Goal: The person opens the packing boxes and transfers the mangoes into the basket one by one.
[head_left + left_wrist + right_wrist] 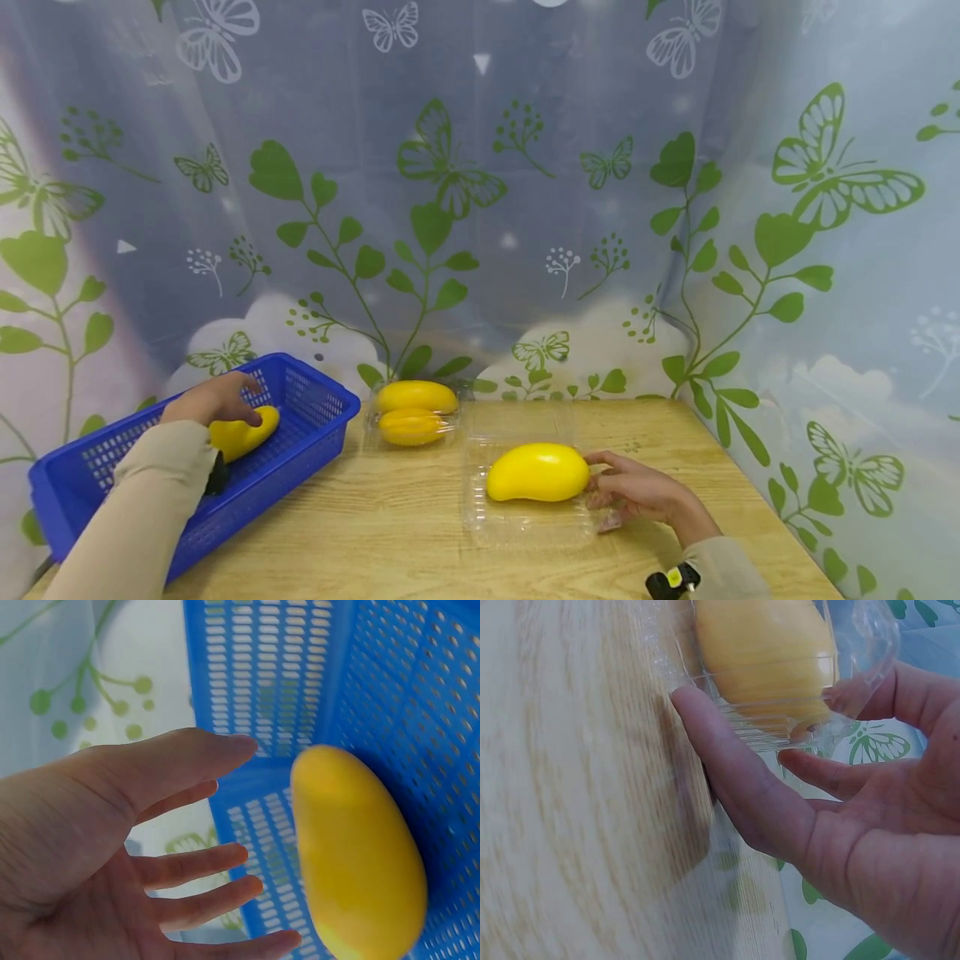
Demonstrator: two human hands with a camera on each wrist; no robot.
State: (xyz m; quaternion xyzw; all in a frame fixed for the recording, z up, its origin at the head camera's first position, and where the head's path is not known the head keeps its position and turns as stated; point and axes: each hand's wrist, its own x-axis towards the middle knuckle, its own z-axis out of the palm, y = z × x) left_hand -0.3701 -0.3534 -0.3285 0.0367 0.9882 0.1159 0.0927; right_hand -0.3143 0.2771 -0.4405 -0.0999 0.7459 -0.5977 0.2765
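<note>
My left hand [213, 400] reaches into the blue plastic basket [347, 406], over a yellow mango [258, 431]. In the left wrist view its fingers are spread and the thumb is extended, with a gap between them and the mango [356, 855]. At the right my right hand [637, 492] holds the right side of an open clear plastic box [517, 533], thumb at the near corner and fingers along the side. A larger yellow mango [538, 472] lies in that box. In the right wrist view the thumb and fingers [742, 769] span the box's end.
Behind, between basket and open box, another clear plastic box [371, 437] holds yellow mangoes [416, 397]. Everything stands on a wood-grain table [360, 533]. A curtain [480, 250] printed with leaves and butterflies hangs along the table's back and right side.
</note>
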